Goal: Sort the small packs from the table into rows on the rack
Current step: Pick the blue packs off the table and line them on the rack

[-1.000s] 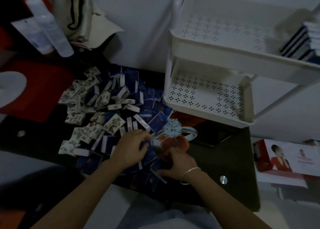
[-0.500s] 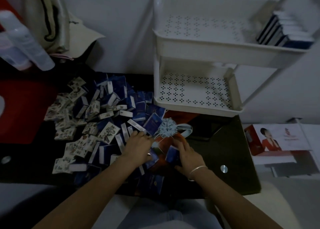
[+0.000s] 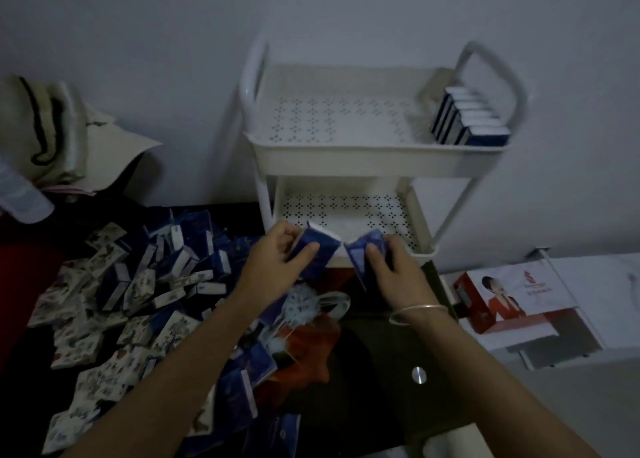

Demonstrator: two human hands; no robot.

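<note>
My left hand (image 3: 277,255) grips blue packs (image 3: 317,246) in the air just in front of the white rack's lower shelf (image 3: 346,211). My right hand (image 3: 388,270) holds more blue packs (image 3: 363,253) beside them, the two bunches nearly touching. A heap of blue and white patterned packs (image 3: 138,291) covers the dark table on the left. On the rack's top shelf (image 3: 329,118) a short row of blue packs (image 3: 467,118) stands upright at the right end.
A red and white box (image 3: 512,301) lies to the right of the table. A bag and a cap (image 3: 62,135) sit against the wall at the back left. A red printed sheet (image 3: 304,340) lies on the table under my arms.
Both hands have lifted from the pile, each with blue packs, and moved up toward the rack's lower shelf. The view has tilted upward.
</note>
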